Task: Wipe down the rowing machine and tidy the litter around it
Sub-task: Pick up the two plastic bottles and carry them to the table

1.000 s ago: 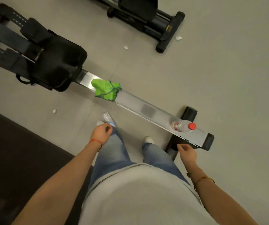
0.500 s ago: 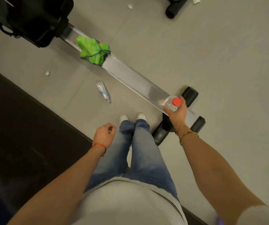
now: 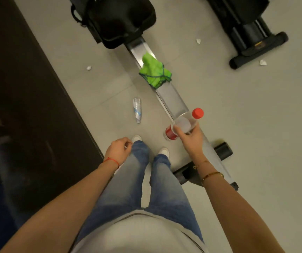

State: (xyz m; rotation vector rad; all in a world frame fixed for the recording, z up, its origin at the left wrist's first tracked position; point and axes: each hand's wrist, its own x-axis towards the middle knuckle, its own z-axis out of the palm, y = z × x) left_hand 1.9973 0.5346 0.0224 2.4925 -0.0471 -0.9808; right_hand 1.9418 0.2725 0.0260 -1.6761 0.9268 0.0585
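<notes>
The rowing machine's silver rail (image 3: 172,99) runs from its black seat (image 3: 121,21) toward its rear foot (image 3: 221,150). A green cloth (image 3: 154,72) lies bunched on the rail near the seat. My right hand (image 3: 190,137) grips a clear plastic bottle (image 3: 183,125) with a red cap and red label, lifted above the rail's near end. My left hand (image 3: 119,150) hangs by my left leg with fingers loosely curled, holding nothing visible. A crushed clear bottle (image 3: 137,110) lies on the floor left of the rail.
Small white paper scraps lie on the floor: one (image 3: 89,68) left of the rail, one (image 3: 198,41) right of it and one (image 3: 263,62) by the foot of a second black machine (image 3: 252,33). A dark mat (image 3: 28,106) covers the left side. My feet stand beside the rail.
My right hand reached to the red-capped bottle lying on the rail's end, took hold and lifted it off. The crushed bottle, at my left hand a second ago, now lies on the floor.
</notes>
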